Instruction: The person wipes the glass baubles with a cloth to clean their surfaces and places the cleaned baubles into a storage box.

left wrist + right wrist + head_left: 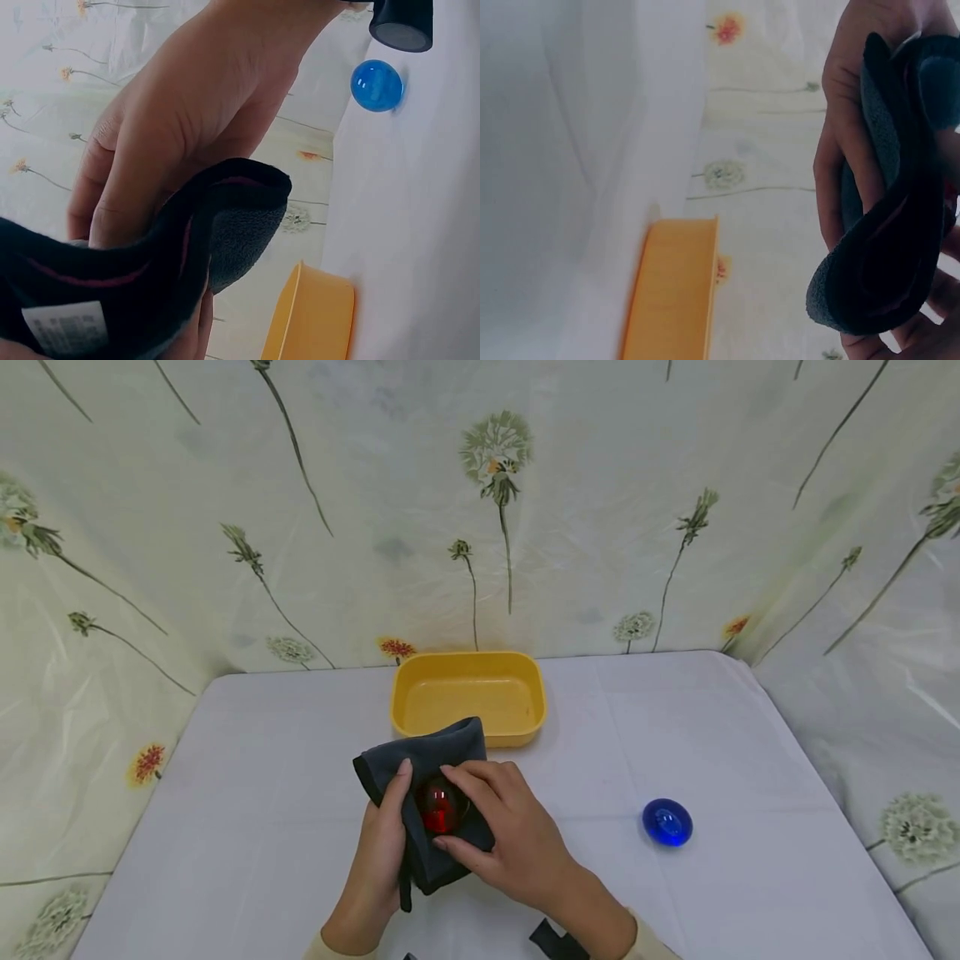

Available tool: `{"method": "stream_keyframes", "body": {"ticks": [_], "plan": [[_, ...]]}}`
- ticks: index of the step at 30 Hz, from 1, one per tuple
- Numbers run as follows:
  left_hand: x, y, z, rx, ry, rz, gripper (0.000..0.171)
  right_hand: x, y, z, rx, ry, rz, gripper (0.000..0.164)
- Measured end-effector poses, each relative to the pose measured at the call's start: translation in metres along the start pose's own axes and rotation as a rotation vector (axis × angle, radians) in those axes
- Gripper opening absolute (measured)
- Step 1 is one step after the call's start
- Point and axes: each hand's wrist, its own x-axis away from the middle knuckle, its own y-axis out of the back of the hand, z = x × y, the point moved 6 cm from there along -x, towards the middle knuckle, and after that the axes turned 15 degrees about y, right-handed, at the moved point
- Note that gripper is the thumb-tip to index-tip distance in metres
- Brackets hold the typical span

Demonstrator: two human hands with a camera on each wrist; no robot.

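My left hand [381, 847] grips a folded dark grey cloth [450, 750] with black edging, its thumb lying on top. A shiny, see-through red ball [439, 806] rests against the cloth. Thumb and fingers of my right hand [525, 839] pinch the ball from the right. In the left wrist view, the cloth [244, 240] shows curved folds and a white label [66, 328], while the ball is hidden. The right wrist view shows left-hand fingers [859, 150] spread along the outside of the cloth [885, 255].
A yellow rectangular tub [468, 697] stands behind the hands, near the back edge of the white-covered table [262, 793]. To the right lies a clear blue ball [667, 822]. A black device [402, 26] sits at the right wrist. Flower-printed sheeting [390, 485] hangs around the table.
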Motion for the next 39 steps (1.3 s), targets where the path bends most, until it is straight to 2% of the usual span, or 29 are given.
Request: {"method": "stream_keyframes", "body": {"ticks": [4, 10, 14, 20, 25, 30, 36, 39], "plan": [[0.0004, -0.0007, 0.0005, -0.002, 0.008, 0.009, 0.071, -0.0004, 0.0005, -0.0006, 0.000, -0.018, -0.016, 0.070], [0.0001, -0.0005, 0.0034, -0.008, 0.035, 0.005, 0.073, -0.0006, 0.0010, -0.0030, -0.024, -0.046, -0.056, 0.062], [-0.0002, -0.0007, 0.0038, -0.005, 0.038, 0.006, 0.073, -0.0007, 0.0027, -0.0032, -0.037, -0.046, -0.069, 0.066], [-0.0005, 0.0000, 0.0010, -0.014, 0.002, -0.007, 0.072, 0.0001, 0.0010, 0.0004, 0.012, -0.011, -0.006, 0.088], [-0.0005, 0.0002, 0.0016, 0.000, 0.007, 0.010, 0.071, -0.0009, 0.0018, 0.0016, 0.024, 0.014, -0.006, 0.078], [-0.0011, -0.0012, 0.0028, 0.005, 0.039, 0.025, 0.073, -0.0018, 0.0038, -0.0021, 0.010, -0.010, -0.020, 0.067], [-0.0020, -0.0013, 0.0052, -0.015, 0.053, 0.013, 0.075, -0.0004, 0.0043, -0.0051, 0.015, -0.043, -0.058, 0.064], [-0.0034, -0.0014, 0.0052, -0.022, 0.039, 0.008, 0.075, 0.0008, 0.0026, -0.0058, 0.003, -0.056, -0.038, 0.071]]}}
